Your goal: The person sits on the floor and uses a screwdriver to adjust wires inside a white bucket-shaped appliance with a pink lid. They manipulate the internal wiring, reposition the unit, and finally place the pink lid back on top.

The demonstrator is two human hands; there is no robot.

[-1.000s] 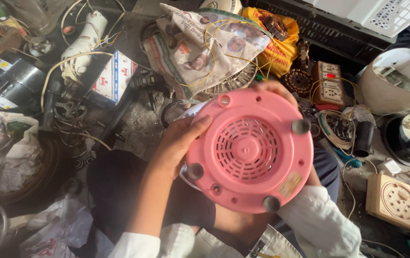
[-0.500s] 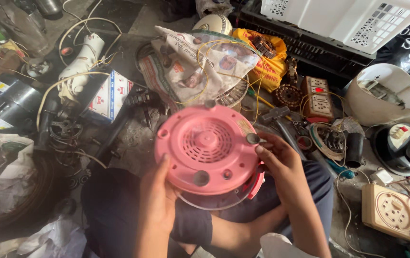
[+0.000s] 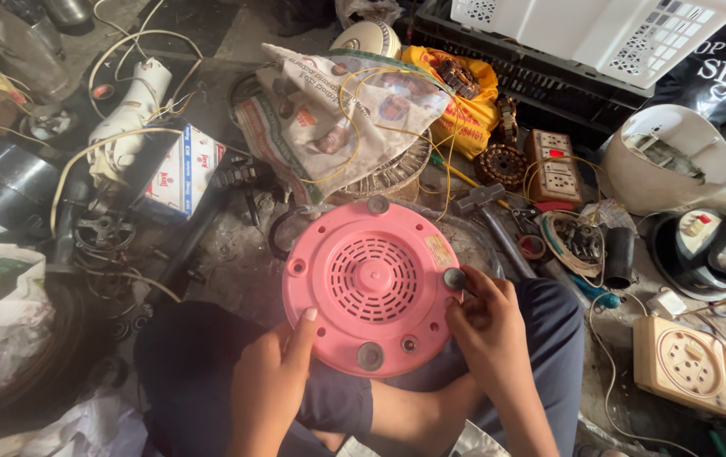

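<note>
A round pink plastic appliance base (image 3: pixel 373 283) rests upside down on my lap, its central vent grille and grey rubber feet facing up. My left hand (image 3: pixel 274 372) grips its lower left rim, thumb on the pink face. My right hand (image 3: pixel 486 326) sits at its right edge, with fingertips pinching a grey rubber foot (image 3: pixel 454 278). Another grey foot (image 3: pixel 377 204) shows at the top rim and one (image 3: pixel 370 356) near the bottom.
Clutter rings me: a newspaper (image 3: pixel 338 110) over a wire fan guard, a yellow bag (image 3: pixel 460 97), a switch socket board (image 3: pixel 556 169), a hammer (image 3: pixel 486 211), a beige socket box (image 3: pixel 689 364), a white crate (image 3: pixel 600 34), a white appliance shell (image 3: pixel 672 156), loose wires and a small carton (image 3: pixel 181 169).
The pink base has come down from being held tilted up to lying flat on my lap. My right hand moved from its rim onto the grey foot at the right edge.
</note>
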